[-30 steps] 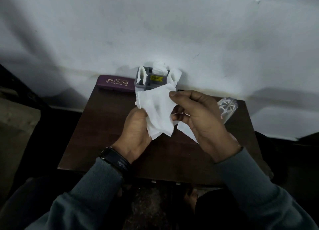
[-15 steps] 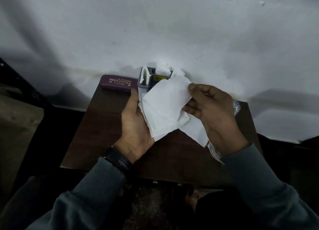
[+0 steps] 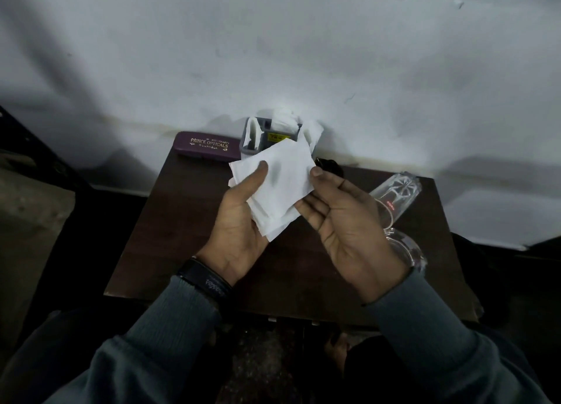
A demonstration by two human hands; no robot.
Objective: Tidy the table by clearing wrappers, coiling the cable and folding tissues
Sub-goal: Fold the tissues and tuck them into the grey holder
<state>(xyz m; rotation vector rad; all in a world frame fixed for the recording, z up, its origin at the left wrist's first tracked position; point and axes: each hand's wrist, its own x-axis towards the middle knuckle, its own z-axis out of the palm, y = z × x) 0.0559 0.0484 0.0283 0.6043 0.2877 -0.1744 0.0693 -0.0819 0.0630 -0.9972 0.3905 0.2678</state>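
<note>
Tissue was held in the air above the table, towards its 12 o'clock edge, before the grey holder. Left hand pinched the 9 o'clock side, thumb on top. Right hand lay palm up, fingers nearly straight beneath the 3 o'clock edge. Risk noted: layers appeared misaligned, so an uneven pull could skew the fold or tear the paper. Long axis ran roughly 1 to 7 o'clock, lowest corner pointing to 7.
</note>
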